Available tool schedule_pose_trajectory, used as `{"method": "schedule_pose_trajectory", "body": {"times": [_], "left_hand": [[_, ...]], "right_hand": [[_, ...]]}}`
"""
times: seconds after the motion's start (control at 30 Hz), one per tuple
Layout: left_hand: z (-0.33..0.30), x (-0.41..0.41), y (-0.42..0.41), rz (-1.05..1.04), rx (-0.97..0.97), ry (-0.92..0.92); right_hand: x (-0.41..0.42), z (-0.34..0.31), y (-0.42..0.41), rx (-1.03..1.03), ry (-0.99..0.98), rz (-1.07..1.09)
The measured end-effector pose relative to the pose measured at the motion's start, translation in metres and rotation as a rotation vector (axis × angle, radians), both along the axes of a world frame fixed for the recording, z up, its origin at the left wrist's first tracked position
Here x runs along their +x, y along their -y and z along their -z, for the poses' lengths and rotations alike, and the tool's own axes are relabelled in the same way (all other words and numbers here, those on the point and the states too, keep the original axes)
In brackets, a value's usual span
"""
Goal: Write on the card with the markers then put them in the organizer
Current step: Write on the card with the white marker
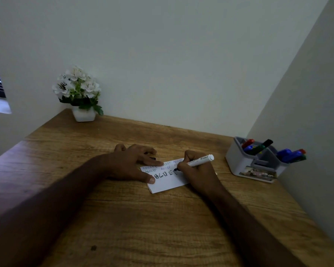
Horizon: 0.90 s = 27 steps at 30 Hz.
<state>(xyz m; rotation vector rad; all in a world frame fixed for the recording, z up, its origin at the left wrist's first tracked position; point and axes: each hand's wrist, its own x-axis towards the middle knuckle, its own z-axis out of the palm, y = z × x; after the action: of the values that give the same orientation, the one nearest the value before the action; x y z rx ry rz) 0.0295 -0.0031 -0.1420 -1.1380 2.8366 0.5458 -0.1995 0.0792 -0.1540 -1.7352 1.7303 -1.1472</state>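
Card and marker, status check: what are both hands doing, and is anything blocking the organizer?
Left hand pressing card flat. Right hand gripping white marker, tip on card, writing. Organizer at right, markers inside, path unobstructed.

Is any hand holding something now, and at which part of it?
The right hand grips a white marker near its tip end. The left hand holds nothing; its fingers press the card flat.

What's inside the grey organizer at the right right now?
The grey plastic organizer holds capped markers: red, blue and green ones in its back compartment, more blue, red and green ones at right. Their lower ends are hidden by the walls.
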Motion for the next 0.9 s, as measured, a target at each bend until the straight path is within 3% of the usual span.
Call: {"method": "schedule_pose_trajectory", "body": {"times": [0.5, 0.63, 0.7, 0.83, 0.9], "left_hand": [[0.002, 0.001, 0.002, 0.0, 0.025, -0.024], [0.001, 0.003, 0.001, 0.017, 0.007, -0.036], [0.001, 0.006, 0.002, -0.013, 0.022, -0.131], [0.003, 0.006, 0.005, -0.232, 0.023, -0.563], [0.002, 0.005, 0.004, -0.301, -0.144, -0.5]], "right_hand": [[0.001, -0.001, -0.001, -0.053, 0.035, 0.044], [-0.003, -0.005, -0.007, -0.049, 0.138, 0.071], [-0.003, -0.008, -0.01, -0.095, 0.199, 0.066], [-0.001, -0.012, -0.012, -0.161, 0.215, 0.059], [-0.002, -0.012, -0.013, -0.172, 0.187, 0.032]]}}
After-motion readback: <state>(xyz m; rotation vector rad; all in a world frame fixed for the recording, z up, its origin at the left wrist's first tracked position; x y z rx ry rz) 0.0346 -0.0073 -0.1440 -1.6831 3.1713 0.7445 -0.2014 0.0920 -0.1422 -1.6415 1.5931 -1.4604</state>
